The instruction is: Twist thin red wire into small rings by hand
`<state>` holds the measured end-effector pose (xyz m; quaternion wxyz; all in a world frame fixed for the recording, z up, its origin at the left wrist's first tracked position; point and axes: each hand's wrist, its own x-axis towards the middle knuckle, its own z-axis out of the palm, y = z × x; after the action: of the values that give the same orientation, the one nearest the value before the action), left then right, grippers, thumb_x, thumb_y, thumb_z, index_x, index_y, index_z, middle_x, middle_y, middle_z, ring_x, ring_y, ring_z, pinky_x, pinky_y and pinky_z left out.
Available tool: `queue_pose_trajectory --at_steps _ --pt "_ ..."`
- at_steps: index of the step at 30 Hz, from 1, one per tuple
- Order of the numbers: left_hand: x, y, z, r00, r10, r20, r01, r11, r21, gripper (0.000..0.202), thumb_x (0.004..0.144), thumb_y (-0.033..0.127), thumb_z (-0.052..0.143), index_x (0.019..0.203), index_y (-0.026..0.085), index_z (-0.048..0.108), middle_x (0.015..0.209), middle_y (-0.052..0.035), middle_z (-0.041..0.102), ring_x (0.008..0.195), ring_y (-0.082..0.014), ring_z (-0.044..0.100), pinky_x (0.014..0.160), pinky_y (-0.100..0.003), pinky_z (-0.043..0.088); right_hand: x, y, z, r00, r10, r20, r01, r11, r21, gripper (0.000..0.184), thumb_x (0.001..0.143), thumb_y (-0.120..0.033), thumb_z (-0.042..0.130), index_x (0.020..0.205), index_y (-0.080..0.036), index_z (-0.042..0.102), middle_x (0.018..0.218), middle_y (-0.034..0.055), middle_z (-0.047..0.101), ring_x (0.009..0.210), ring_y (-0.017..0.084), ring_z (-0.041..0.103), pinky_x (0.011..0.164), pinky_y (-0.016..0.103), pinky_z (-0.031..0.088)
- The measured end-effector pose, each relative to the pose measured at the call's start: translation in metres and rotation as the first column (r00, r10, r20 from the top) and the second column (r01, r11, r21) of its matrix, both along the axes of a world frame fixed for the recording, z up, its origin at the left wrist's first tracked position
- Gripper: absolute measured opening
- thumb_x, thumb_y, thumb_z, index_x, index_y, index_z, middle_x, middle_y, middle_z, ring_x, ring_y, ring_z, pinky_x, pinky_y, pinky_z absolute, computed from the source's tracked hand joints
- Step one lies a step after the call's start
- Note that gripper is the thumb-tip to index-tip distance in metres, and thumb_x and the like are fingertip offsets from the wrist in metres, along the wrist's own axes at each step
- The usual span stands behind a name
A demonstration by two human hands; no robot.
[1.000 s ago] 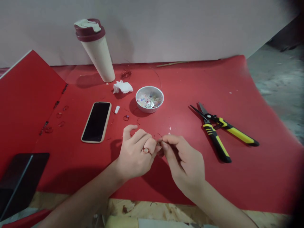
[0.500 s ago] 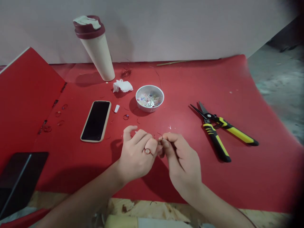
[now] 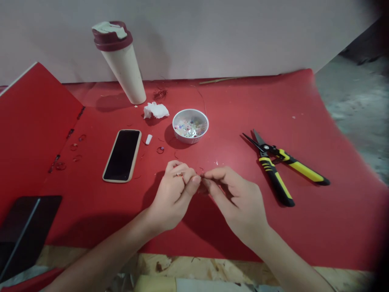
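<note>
Head view: we see our left hand (image 3: 172, 194) curled, a copper wire ring (image 3: 179, 174) on one finger, just beside our right hand (image 3: 238, 198), which pinches fine wire (image 3: 201, 175) above the red mat (image 3: 304, 227), near yellow-handled shears (image 3: 275, 180).

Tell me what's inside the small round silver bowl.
The small round silver bowl holds a heap of tiny multicoloured beads or sequins. They cover its floor, so the bottom and anything beneath them cannot be seen.
</note>
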<state>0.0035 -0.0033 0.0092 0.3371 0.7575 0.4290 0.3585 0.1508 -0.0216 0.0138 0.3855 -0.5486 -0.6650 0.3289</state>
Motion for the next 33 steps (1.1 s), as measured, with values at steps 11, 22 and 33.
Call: queue_pose_trajectory --at_steps 11,22,33 --pt "-0.001 0.007 0.004 0.986 -0.135 -0.095 0.12 0.982 -0.147 0.033 0.094 0.024 0.029 0.062 0.02 0.03 0.06 0.0036 0.038 0.064 -0.0129 0.038 0.077 -0.032 0.036 0.01 0.005 0.004 0.97 0.032 0.24 -0.083 0.975 0.206 0.014 0.083 -0.016 0.049 0.071 -0.021 0.054 0.052 -0.0044 0.055 0.041 0.007 0.04 0.04 0.019 0.032" --pt "0.002 0.006 -0.003 0.988 -0.077 0.134 0.113 0.952 -0.286 0.035 0.093 0.028 0.031 0.059 0.02 0.029 0.059 0.0032 0.032 0.061 -0.0123 0.034 0.062 -0.029 0.033 0.005 0.004 0.006 0.996 0.016 0.091 -0.021 0.998 0.058 0.012 0.084 -0.019 0.05 0.078 -0.021 0.059 0.061 -0.0012 0.063 0.049 0.01 0.054 0.047 0.021 0.041" --pt "-0.002 0.007 -0.01 0.885 -0.016 0.465 0.284 0.811 -0.512 0.037 0.092 0.033 0.037 0.058 0.019 0.032 0.057 0.0042 0.029 0.052 -0.0096 0.028 0.05 -0.026 0.027 0.006 0.011 -0.001 0.698 -0.123 -0.706 -0.348 0.802 -0.485 0.012 0.081 -0.029 0.059 0.076 -0.018 0.057 0.057 -0.0039 0.053 0.05 0.008 0.048 0.05 0.022 0.046"
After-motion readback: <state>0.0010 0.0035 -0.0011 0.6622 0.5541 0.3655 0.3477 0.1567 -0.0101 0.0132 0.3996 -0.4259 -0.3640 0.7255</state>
